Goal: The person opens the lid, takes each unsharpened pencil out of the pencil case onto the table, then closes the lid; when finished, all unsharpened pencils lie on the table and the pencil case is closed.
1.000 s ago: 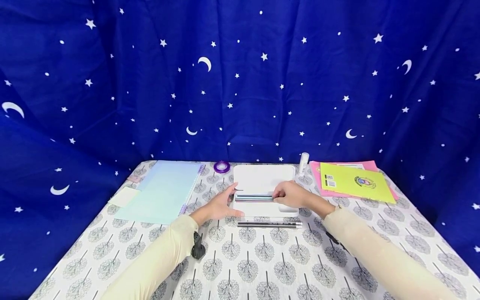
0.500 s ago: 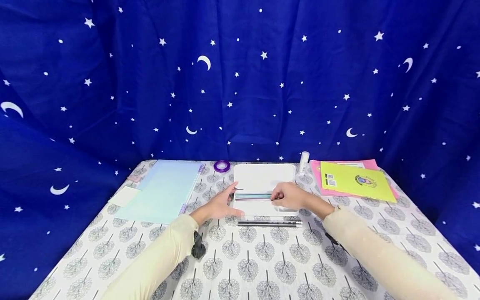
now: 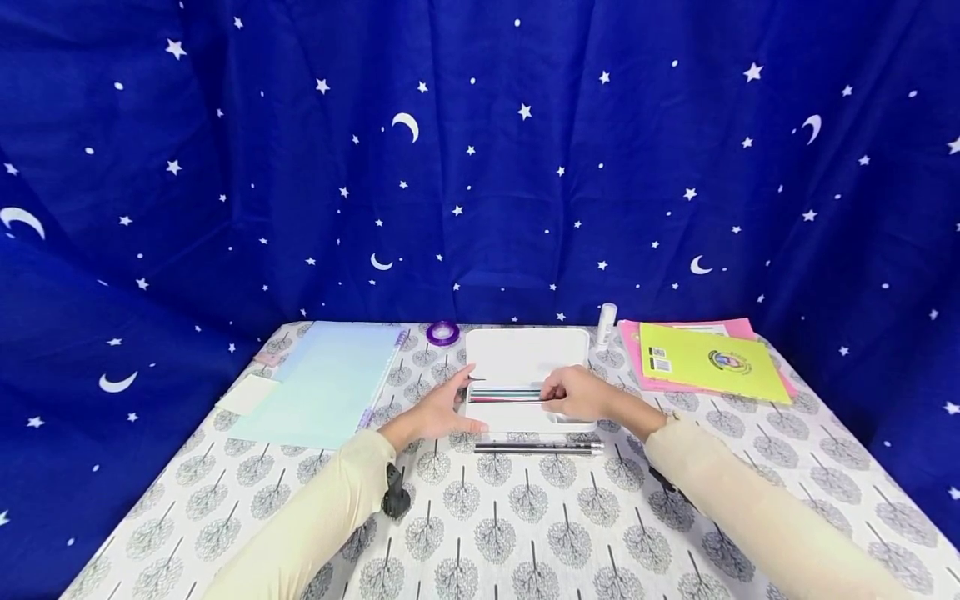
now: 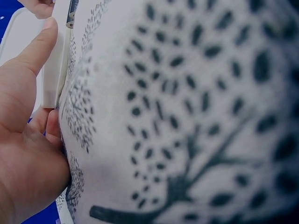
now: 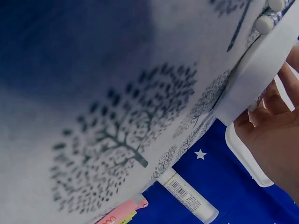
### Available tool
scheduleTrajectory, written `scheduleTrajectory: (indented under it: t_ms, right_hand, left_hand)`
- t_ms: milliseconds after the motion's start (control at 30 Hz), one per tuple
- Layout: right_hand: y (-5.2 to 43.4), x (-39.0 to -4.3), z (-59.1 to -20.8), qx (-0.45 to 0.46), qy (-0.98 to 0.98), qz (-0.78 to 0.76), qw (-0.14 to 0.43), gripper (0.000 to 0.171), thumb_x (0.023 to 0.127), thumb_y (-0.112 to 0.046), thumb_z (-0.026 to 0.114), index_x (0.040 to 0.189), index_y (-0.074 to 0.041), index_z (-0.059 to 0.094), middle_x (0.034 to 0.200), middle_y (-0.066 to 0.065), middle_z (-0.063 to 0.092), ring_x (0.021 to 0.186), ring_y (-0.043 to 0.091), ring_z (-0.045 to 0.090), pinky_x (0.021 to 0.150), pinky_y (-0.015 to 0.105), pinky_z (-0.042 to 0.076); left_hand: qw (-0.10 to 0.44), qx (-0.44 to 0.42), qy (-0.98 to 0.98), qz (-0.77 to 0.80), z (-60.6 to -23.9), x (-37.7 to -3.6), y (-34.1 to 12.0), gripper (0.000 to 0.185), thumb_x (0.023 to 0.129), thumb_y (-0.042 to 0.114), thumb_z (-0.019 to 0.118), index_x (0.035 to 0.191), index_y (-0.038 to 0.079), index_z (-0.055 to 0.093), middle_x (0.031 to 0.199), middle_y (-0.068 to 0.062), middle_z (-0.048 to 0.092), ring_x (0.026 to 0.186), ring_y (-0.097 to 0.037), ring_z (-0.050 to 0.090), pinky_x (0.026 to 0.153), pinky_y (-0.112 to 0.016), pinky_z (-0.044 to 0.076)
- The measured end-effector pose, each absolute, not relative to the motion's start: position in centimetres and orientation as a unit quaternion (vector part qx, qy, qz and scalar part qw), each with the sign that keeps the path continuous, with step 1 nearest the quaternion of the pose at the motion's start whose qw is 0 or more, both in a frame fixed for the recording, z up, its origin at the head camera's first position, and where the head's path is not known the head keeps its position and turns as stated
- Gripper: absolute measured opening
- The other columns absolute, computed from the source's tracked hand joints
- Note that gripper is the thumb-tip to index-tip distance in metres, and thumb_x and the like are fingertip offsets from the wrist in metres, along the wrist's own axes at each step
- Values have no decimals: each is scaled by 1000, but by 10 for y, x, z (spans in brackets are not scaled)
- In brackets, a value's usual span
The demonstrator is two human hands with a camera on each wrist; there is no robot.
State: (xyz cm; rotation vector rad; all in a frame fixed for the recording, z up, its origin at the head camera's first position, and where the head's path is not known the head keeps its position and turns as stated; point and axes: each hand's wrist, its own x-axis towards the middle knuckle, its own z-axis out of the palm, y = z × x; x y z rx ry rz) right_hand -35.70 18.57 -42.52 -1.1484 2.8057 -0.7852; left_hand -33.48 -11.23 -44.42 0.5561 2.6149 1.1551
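An open white pencil case (image 3: 525, 354) lies at the middle of the table. A row of coloured pencils (image 3: 504, 394) lies across it, a red one nearest me. My right hand (image 3: 558, 393) pinches the pencils at their right ends inside the case. My left hand (image 3: 459, 402) rests flat against the case's left side, thumb along its front edge. In the left wrist view the thumb (image 4: 36, 46) lies on the white case wall (image 4: 52, 79). The right wrist view shows my fingers (image 5: 273, 135) over the case rim (image 5: 252, 79).
Two dark pencils (image 3: 538, 448) lie on the tree-print cloth just in front of the case. A pale blue notebook (image 3: 330, 379) lies left, a purple tape roll (image 3: 443, 333) and a glue stick (image 3: 606, 323) behind, yellow and pink booklets (image 3: 708, 360) right.
My right hand has slid slightly left along the pencils, and a red pencil now shows at the front of the row. The left hand has stayed put.
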Motion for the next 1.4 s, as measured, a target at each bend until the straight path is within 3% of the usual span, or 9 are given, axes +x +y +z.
scheduleTrajectory:
  t_ms: [400,767,1033,1400]
  right_hand:
    - [186,-354,-421,-345,895,-283,-7,4,85,-8,75,88,-6,76,79,-5,69,71,7,60,68,26,53]
    - [193,-343,-420,-335,888,-315,-13,8,83,-5,76,91,-6,75,83,-3,73,76,9,66,76,32,57]
    - [201,-329,-414,-329,883,-334,-14,10,84,-7,77,94,-8,75,85,-5,73,78,10,65,76,29,57]
    - [201,-305,-399,-334,870,-361,24,12,85,-6,76,96,-6,73,84,-4,71,78,12,64,73,28,56]
  left_hand:
    - [113,191,892,395,-442,-334,-111,114,75,42,85,160,27,11,159,-6,34,133,-32,47,111,-54,37]
    - [114,193,891,395,-445,-333,-112,113,76,42,84,161,25,10,159,-9,33,134,-34,46,112,-54,36]
    - [112,191,893,391,-446,-328,-111,113,75,43,84,160,27,11,158,-7,34,133,-35,47,111,-55,36]
    - [112,191,892,395,-443,-333,-111,114,75,42,85,161,26,11,158,-7,34,133,-34,47,112,-54,37]
